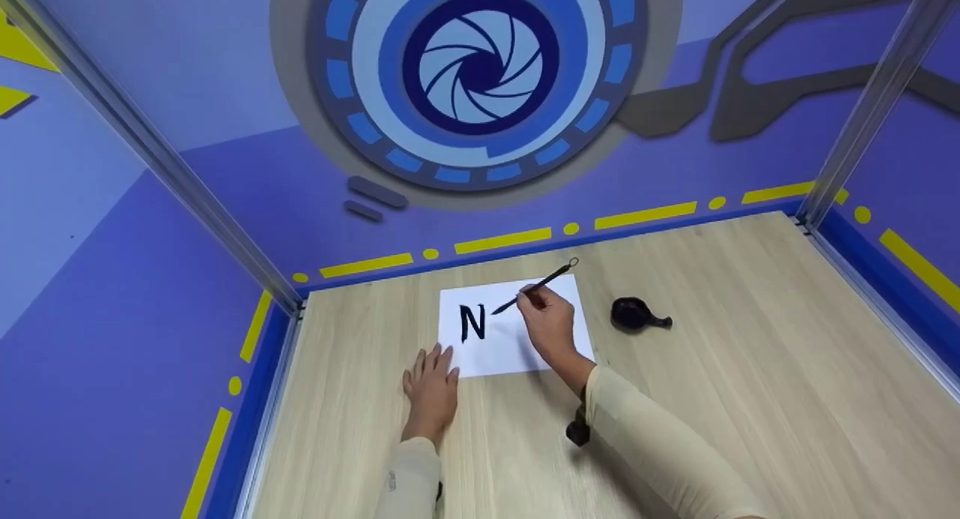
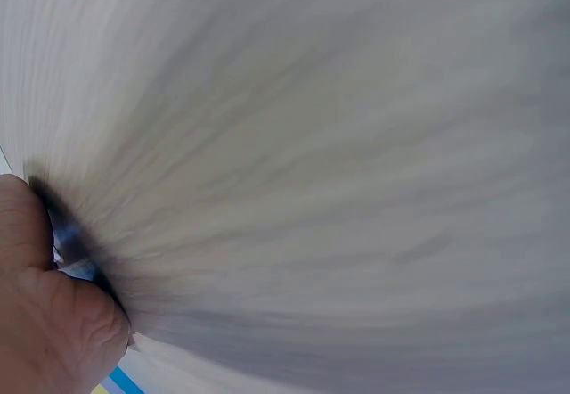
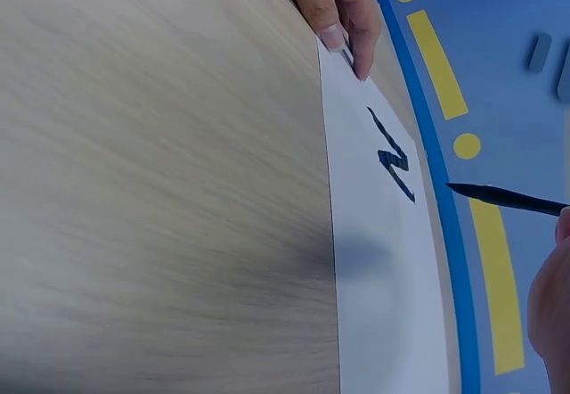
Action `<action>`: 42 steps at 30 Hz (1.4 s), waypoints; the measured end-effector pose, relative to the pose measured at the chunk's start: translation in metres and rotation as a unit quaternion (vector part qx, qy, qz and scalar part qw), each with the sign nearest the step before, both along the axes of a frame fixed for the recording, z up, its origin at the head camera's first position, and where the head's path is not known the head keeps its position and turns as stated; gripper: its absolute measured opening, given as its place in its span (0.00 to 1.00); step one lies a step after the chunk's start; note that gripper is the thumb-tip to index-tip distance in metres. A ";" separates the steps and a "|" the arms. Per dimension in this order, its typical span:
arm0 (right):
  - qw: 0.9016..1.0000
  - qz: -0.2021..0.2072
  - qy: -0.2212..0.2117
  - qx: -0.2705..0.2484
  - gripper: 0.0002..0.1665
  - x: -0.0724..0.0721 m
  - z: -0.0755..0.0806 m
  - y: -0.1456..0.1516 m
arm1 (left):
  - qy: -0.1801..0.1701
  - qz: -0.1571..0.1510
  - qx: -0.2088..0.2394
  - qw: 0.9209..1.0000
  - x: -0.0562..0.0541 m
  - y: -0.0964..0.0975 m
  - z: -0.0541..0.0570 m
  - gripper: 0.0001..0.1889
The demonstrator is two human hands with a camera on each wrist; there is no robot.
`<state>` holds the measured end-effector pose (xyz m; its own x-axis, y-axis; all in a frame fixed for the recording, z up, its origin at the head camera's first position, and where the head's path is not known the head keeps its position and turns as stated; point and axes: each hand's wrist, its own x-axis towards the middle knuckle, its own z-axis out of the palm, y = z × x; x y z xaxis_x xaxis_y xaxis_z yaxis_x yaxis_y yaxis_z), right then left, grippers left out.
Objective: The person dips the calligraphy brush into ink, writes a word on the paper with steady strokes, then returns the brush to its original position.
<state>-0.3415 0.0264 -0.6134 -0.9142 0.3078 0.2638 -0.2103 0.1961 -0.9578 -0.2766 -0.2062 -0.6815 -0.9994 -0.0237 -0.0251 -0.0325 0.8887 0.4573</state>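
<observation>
A sheet of white paper point(image 1: 510, 358) lies on the wooden table, with a bold black letter N point(image 1: 472, 322) painted on its left half. My right hand point(image 1: 551, 328) pinches a black writing brush point(image 1: 551, 276) above the paper. The brush slants, its dark tip pointing down to the left, just right of the N, and its looped end is up. In the right wrist view the brush tip point(image 3: 463, 187) shows apart from the sheet. My left hand point(image 1: 433, 391) rests flat at the paper's lower left corner, fingers spread and fingertips on its edge.
To the right of the paper stands a small black dish point(image 1: 631, 314) with a short handle, on the table point(image 1: 750, 339). A blue and purple printed wall point(image 1: 247, 204) rises behind the table, and metal posts point(image 1: 862, 121) stand at the corners.
</observation>
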 end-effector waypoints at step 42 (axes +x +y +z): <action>0.999 0.015 -0.041 0.020 0.08 -0.004 -0.007 0.000 | 0.007 -0.007 0.013 1.000 0.000 -0.002 -0.001 0.26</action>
